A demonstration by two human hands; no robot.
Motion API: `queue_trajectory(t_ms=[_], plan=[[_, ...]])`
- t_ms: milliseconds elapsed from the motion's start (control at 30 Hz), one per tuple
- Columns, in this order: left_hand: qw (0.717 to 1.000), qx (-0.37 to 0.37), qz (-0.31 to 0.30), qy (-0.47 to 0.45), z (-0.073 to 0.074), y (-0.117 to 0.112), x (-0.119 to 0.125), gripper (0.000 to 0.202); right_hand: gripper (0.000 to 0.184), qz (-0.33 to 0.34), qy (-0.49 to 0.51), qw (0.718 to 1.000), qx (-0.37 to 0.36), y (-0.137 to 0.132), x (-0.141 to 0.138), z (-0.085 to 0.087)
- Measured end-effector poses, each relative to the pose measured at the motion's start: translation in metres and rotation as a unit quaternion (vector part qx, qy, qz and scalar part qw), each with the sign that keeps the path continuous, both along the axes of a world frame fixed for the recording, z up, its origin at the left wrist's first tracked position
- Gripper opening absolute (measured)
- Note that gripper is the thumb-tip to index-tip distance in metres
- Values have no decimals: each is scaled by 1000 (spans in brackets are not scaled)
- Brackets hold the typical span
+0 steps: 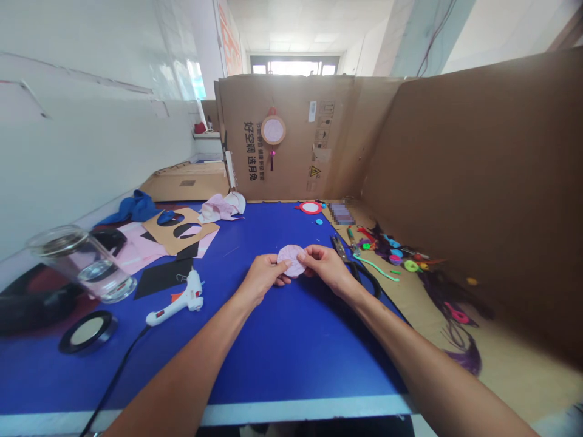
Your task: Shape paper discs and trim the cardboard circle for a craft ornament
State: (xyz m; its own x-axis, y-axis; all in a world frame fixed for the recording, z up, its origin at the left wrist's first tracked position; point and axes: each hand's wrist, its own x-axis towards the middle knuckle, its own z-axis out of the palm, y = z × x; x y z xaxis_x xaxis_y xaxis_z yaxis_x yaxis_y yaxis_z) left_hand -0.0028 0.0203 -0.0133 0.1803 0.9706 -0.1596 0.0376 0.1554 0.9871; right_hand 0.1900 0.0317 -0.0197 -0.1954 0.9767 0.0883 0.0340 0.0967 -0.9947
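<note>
A pale lilac disc (291,254), perhaps paper- or cloth-covered, is held up over the blue tabletop (273,340). My left hand (263,276) pinches its left edge, thumb on top and fingers beneath. On the right edge, my right hand (328,267) grips it the same way. Scissors (371,279) with black handles lie just right of my right hand, partly hidden by it. To the left of my arms rests a white hot glue gun (180,301) with its cord running to the table's front edge.
At left stand a glass jar (86,264) and a round black-rimmed container (86,332), near black paper (159,280) and brown card with holes (182,237). A red-rimmed disc (311,207) lies at the back. Beads and purple tassels (467,358) lie at right. Cardboard walls (455,164) enclose the back and right.
</note>
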Motion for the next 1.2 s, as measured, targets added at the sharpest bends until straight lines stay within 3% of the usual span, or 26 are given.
queue_trajectory(t_ms=[267,600,1033,1200], plan=[[1000,8,16,-11,-2,1,0,22,50,41,-5,999,-20,-6,-5,2],[999,3,45,-1,1,3,0,20,47,30,28,999,-34,0,-1,0],[999,-14,-44,5,-1,-4,3,28,48,-3,24,1000,-1,-1,-1,0],[999,-9,-42,22,2,-6,6,18,47,-13,21,1000,4,-2,-2,1]])
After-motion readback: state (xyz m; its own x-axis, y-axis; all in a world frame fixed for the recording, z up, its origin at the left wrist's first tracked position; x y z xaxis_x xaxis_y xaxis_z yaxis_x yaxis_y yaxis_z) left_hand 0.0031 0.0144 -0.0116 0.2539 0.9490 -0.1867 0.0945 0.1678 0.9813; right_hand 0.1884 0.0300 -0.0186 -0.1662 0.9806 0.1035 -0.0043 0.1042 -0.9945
